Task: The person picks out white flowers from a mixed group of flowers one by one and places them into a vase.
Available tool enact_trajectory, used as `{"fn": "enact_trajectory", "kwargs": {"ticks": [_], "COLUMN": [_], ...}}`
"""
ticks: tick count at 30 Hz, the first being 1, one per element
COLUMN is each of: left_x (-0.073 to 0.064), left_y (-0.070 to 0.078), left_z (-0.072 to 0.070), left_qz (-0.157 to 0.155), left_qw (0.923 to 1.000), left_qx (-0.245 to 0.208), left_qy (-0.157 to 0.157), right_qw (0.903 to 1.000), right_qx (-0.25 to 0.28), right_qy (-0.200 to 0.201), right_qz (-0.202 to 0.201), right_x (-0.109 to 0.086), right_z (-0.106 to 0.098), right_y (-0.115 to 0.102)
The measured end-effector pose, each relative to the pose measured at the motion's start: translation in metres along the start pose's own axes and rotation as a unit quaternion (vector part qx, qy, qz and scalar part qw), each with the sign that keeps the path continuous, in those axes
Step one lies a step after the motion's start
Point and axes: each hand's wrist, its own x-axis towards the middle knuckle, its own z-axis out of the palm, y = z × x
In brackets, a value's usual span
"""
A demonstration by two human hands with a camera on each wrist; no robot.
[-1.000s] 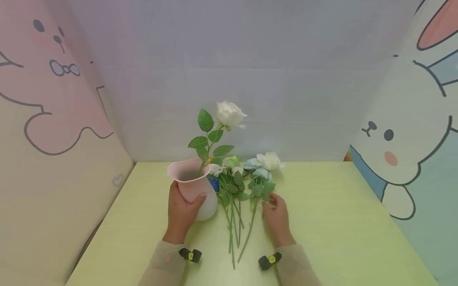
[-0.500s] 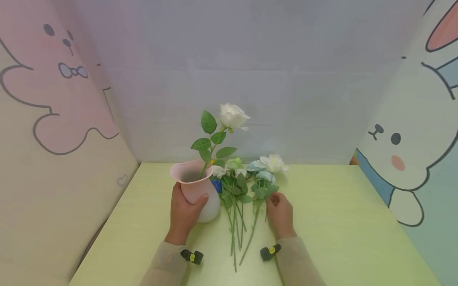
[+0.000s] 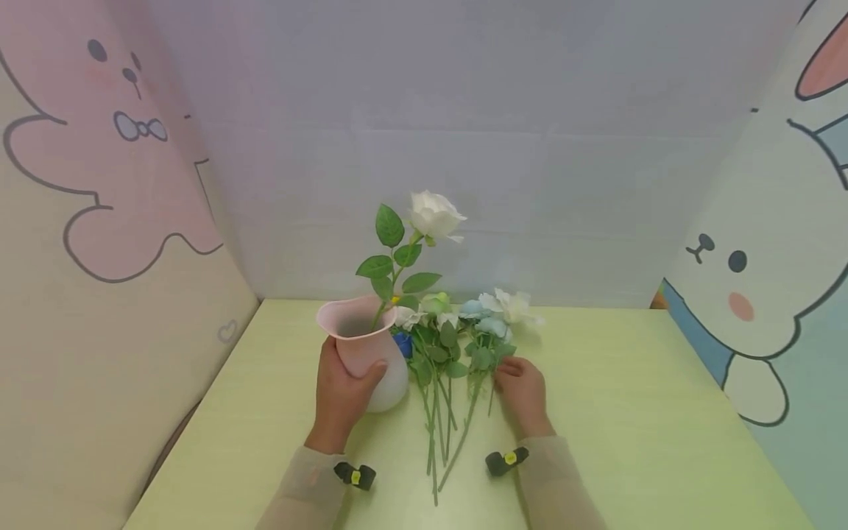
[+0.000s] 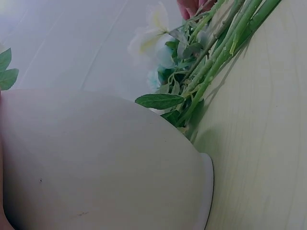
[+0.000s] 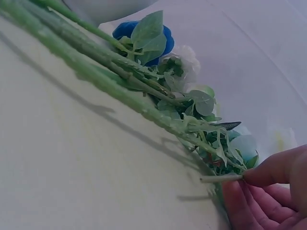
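My left hand point(image 3: 339, 397) grips a pink-and-white vase point(image 3: 371, 353) round its side, thumb across the front. The vase's pale body fills much of the left wrist view. One white rose point(image 3: 436, 215) with green leaves leans out of its mouth to the right. To the right of the vase, my right hand point(image 3: 525, 397) pinches a thin flower stem point(image 5: 218, 178) between thumb and fingers, its cut end sticking out. That stem runs up beside a big white flower point(image 3: 510, 303) and light blue blooms point(image 3: 493, 327); leaves hide where it joins.
Several more flowers lie between the hands, among them a blue rose point(image 3: 403, 344) and a pale green bloom point(image 3: 435, 302). Their long stems point(image 3: 433, 449) point toward me on the yellow-green table point(image 3: 623, 419). A pale wall point(image 3: 583, 184) stands behind the table, with cartoon-printed panels at both sides.
My right hand's fingers have closed on the stem and moved slightly right. The big white flower has shifted a little right with it. My left hand still holds the vase.
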Motion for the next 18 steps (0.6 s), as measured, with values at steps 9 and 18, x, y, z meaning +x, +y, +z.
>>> {"fn": "enact_trajectory", "kwargs": {"ticks": [9,18], "left_x": [0.001,0.001], "left_y": [0.0,-0.002], "left_z": [0.001,0.0], "left_qz": [0.0,0.006], "left_qw": [1.0,0.9999], "left_qx": [0.001,0.009], "left_qy": [-0.006,-0.001], "right_qw": [0.9923,0.9814], "right_qx": [0.118,0.187], "right_qy": [-0.029,-0.043], "right_qz": [0.025,0.012], "right_x": [-0.002,-0.004], "right_z": [-0.003,-0.001], "right_y": [-0.01,-0.02]}}
